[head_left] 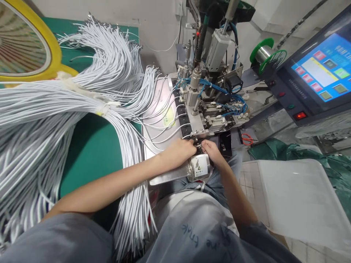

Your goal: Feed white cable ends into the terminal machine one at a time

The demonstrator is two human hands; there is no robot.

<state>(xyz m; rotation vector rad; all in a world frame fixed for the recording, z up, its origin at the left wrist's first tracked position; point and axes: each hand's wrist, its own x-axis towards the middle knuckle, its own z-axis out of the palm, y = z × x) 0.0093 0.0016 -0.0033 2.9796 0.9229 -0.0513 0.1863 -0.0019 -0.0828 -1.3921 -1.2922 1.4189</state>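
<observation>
My left hand (183, 149) reaches across to the front end of a soldering-type machine (196, 122), its fingers curled closed. Facing it, my right hand (211, 150) is closed in a pinch. Small metal parts show between the two hands; what either hand holds is too small or hidden to make out. Just below them stands a clear jar (199, 167) with a white label. Several white cables (160, 126) run across a metal plate (157, 148) into the machine's row of black holders (183, 116).
Large tied bundles of white cables (95, 87) cover the green table (91, 153) on the left. A yellow fan (56, 40) is at the far left. On the right are a solder wire spool (264, 54), a touch screen (320, 73), red-handled scissors (247, 138) and a white bin (296, 197).
</observation>
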